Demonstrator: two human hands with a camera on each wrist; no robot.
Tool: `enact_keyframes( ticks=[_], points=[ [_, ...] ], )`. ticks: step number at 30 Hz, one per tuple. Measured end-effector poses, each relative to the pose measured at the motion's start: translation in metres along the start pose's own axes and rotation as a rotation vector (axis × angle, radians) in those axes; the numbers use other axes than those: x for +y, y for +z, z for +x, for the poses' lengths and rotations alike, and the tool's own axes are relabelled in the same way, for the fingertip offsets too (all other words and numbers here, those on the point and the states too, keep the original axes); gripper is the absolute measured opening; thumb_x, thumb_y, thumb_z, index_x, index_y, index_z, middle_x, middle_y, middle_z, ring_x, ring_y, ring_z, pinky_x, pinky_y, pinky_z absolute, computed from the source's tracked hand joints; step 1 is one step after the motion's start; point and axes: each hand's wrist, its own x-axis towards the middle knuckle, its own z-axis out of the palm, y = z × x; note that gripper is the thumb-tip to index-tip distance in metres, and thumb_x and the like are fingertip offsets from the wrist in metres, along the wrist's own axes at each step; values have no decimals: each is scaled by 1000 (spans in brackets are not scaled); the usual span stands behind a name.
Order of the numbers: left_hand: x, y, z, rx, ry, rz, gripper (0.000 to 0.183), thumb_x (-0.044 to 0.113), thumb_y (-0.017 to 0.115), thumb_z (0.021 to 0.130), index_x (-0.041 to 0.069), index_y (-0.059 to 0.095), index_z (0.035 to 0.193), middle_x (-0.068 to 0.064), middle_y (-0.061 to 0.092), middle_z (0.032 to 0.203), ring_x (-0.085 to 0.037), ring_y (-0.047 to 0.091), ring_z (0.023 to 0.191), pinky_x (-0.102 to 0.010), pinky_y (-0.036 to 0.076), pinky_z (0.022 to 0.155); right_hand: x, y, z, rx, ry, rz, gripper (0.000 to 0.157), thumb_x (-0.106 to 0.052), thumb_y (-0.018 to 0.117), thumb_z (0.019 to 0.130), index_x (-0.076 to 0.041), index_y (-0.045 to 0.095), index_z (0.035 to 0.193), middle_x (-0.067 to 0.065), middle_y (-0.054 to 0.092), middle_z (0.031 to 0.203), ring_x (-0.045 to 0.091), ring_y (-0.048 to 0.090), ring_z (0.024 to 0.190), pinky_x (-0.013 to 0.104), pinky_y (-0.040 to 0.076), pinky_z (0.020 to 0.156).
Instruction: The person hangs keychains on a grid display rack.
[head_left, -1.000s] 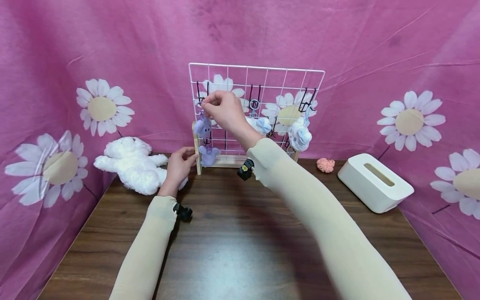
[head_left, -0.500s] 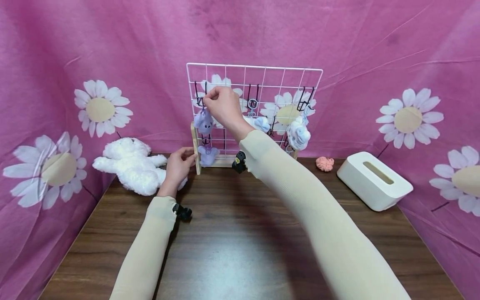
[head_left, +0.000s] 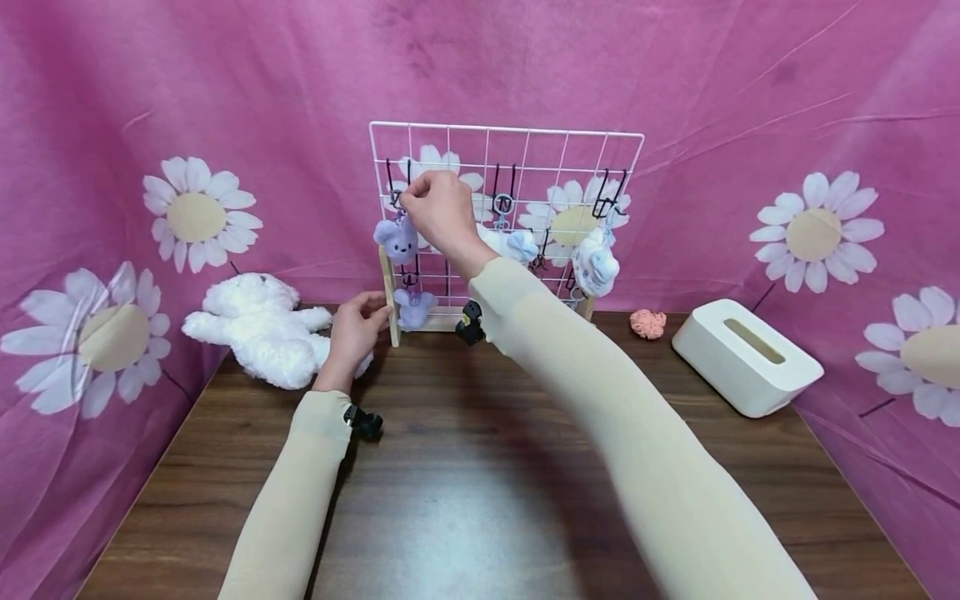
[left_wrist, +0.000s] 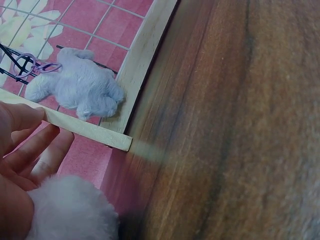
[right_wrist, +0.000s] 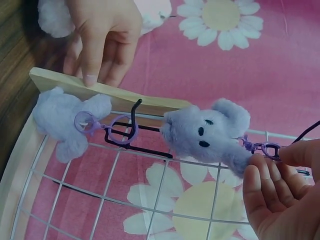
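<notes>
A white wire grid rack (head_left: 506, 128) stands on wooden supports at the back of the table. My left hand (head_left: 352, 333) pinches the rack's wooden side post (left_wrist: 95, 131) between thumb and fingers, low on the left. Higher up, my right hand (head_left: 442, 212) pinches the purple ring (right_wrist: 272, 150) of a lilac plush bear keychain (right_wrist: 200, 135) beside the upper left black hook (head_left: 395, 197). The bear dangles with its face outward. Below it, a second lilac plush keychain (head_left: 413, 309) hangs from a lower hook (right_wrist: 132, 142).
Blue-and-white plush keychains hang at the rack's middle (head_left: 517, 243) and right side (head_left: 596, 262). A fluffy white stuffed toy (head_left: 255, 325) lies left of the rack. At the right are a coral-pink yarn-like piece (head_left: 647, 324) and a white tissue box (head_left: 738, 333).
My right hand has shifted slightly left and up at the upper left hook. The bear keychain has swung left and turned its face more forward. The left hand stays on the post.
</notes>
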Motion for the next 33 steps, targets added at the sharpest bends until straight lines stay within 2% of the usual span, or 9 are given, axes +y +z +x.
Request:
enact_keyframes(
  ticks=[4, 6, 11, 15, 17, 21, 26, 29, 33],
  points=[
    [0, -1, 0, 2, -4, 16, 34, 12, 69, 112, -3, 70, 143, -27, 76, 137, -43, 80, 112, -17, 70, 84, 4, 3, 2, 3, -30, 15, 10, -32, 76, 99, -28, 86, 97, -13, 82, 99, 10, 71, 99, 24, 62, 85],
    [1, -1, 0, 1, -7, 23, 35, 13, 69, 112, -2, 71, 143, -26, 77, 137, -42, 81, 112, -18, 70, 84, 3, -1, -5, 10, -55, 30, 12, -30, 75, 100, -26, 86, 99, -10, 83, 101, 12, 72, 99, 26, 62, 85],
    [1, -1, 0, -7, -15, 8, 35, 12, 69, 112, -2, 70, 144, -26, 76, 138, -43, 80, 114, -21, 72, 86, -8, -15, -25, 19, -51, 43, 12, -23, 74, 102, -19, 86, 103, -4, 84, 106, 17, 73, 104, 30, 65, 88],
    [2, -1, -1, -13, -20, -3, 35, 11, 68, 112, -3, 70, 145, -27, 75, 139, -44, 80, 115, -25, 73, 89, 4, -9, -10, 1, -14, 69, 7, -28, 79, 99, -25, 85, 100, -11, 81, 98, 10, 72, 96, 24, 63, 85],
    [2, -2, -1, -16, -23, -2, 36, 12, 68, 113, -2, 69, 145, -27, 75, 139, -44, 79, 115, -26, 73, 90, 6, -10, -12, -7, -12, 111, 7, -29, 81, 100, -23, 85, 101, -9, 82, 97, 10, 74, 91, 23, 63, 83],
    [2, -3, -2, -12, -22, -1, 35, 12, 68, 113, -3, 70, 144, -28, 75, 138, -44, 79, 115, -23, 72, 88, -4, -26, -44, -33, -34, 232, 12, -25, 80, 104, -13, 84, 107, 2, 85, 104, 14, 78, 84, 23, 66, 77],
    [2, -3, -4, -8, -11, 32, 35, 13, 67, 113, -2, 70, 144, -27, 76, 137, -42, 80, 113, -21, 71, 86, -3, -40, -73, -79, -21, 356, 16, -22, 79, 107, -8, 82, 114, 9, 83, 117, 17, 80, 92, 29, 72, 87],
    [3, -2, -4, -9, -10, 54, 35, 14, 66, 113, -1, 70, 145, -27, 76, 136, -41, 80, 112, -30, 73, 90, 7, -46, -86, -100, -12, 401, 16, -22, 80, 106, -9, 82, 114, 13, 83, 119, 20, 80, 95, 35, 73, 94],
    [4, -2, -4, -10, -12, 24, 35, 13, 67, 113, -2, 70, 144, -28, 76, 137, -44, 80, 113, -43, 74, 96, 25, -56, -105, -106, -15, 437, 15, -24, 82, 105, -11, 81, 113, 13, 82, 113, 20, 80, 94, 33, 72, 92]
  ],
)
